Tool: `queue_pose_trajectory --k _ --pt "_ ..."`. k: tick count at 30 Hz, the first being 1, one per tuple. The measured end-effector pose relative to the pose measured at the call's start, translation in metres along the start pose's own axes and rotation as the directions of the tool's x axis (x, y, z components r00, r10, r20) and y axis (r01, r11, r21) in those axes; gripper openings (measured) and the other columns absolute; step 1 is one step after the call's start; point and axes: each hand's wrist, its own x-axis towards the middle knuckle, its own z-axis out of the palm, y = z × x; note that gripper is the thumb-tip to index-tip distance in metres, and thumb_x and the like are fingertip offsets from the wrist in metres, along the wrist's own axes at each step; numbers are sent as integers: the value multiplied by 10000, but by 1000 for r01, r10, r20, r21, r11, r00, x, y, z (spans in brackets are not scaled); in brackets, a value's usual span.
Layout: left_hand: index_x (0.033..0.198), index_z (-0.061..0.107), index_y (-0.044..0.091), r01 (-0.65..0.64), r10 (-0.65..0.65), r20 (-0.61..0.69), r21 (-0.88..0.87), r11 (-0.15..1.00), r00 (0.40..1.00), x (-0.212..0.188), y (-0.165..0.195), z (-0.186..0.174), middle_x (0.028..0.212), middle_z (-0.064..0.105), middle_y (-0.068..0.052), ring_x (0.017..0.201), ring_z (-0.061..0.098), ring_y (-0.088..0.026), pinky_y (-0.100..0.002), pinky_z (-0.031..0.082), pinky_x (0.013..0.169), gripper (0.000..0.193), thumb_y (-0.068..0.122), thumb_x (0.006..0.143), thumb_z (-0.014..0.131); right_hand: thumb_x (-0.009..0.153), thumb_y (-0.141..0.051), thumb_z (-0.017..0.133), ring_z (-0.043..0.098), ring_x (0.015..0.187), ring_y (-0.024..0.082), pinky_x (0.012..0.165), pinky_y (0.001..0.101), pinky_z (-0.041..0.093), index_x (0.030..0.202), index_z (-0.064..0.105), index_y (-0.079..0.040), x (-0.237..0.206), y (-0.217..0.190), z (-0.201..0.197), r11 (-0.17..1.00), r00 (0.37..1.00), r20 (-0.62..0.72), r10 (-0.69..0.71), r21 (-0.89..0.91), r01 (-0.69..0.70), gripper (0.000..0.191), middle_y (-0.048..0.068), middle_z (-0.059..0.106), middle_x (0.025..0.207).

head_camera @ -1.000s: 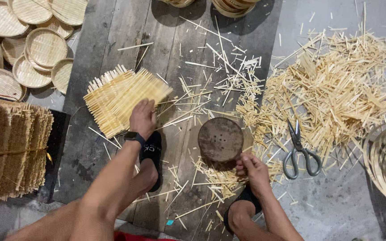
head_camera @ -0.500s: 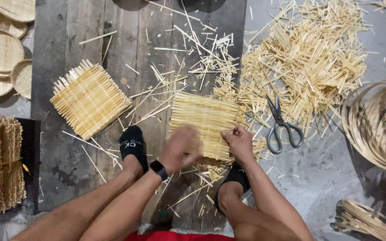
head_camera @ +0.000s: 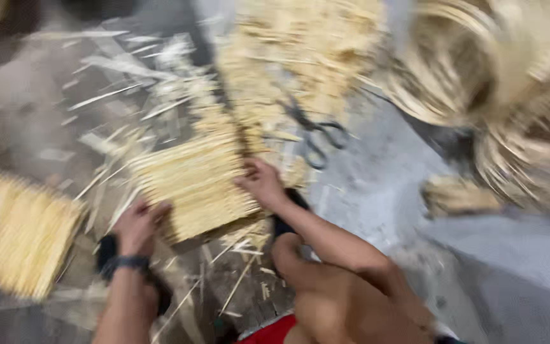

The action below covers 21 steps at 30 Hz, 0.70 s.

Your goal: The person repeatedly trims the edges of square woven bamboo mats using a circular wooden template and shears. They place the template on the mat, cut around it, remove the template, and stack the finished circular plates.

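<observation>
Head view looks down, and it is very blurry. Both hands rest on a flat mat of thin bamboo sticks [head_camera: 192, 181] on the floor. The left hand [head_camera: 136, 224] curls over the mat's near left edge, and the right hand [head_camera: 262, 181] presses on its right edge, so the mat stays flat and does not slide. How tight the fingers grip, nobody can tell. Another stick mat [head_camera: 20, 232] lies well apart on the left. Dark scissors [head_camera: 316, 134] lie near the right hand. Loose sticks [head_camera: 300, 51] cover the wooden boards [head_camera: 27, 114]. Round woven baskets [head_camera: 479, 70] sit on the grey floor [head_camera: 383, 185] at right.
</observation>
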Motion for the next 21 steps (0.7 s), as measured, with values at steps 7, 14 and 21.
queue_pose_trajectory --k 7,14,21 --pt "1504 444 7 -83 67 -160 -100 991 985 4 1 -4 1139 661 -117 927 664 -177 -302 556 725 658 150 968 796 645 -487 926 536 1211 413 1028 528 369 1251 655 -27 -46 -6 -270 436 994 -70 -88 -900 -24 807 224 636 1267" --pt "1523 405 -25 -201 163 -389 -57 978 907 9 -7 -33 1210 644 -128 1009 737 -206 -291 613 713 694 56 968 813 786 -326 756 590 1245 345 1201 584 380 1235 655 -102 -138 46 -428 -516 957 -213 199 -852 -82 512 165 672 1252" --pt "1474 490 -47 -273 222 -412 -67 960 884 2 -5 -53 1179 656 -103 989 715 -198 -326 616 751 570 17 990 784 735 -300 786 734 981 322 861 440 586 994 777 -60 -97 15 -382 -80 873 -330 360 -943 -324 353 188 752 1044"
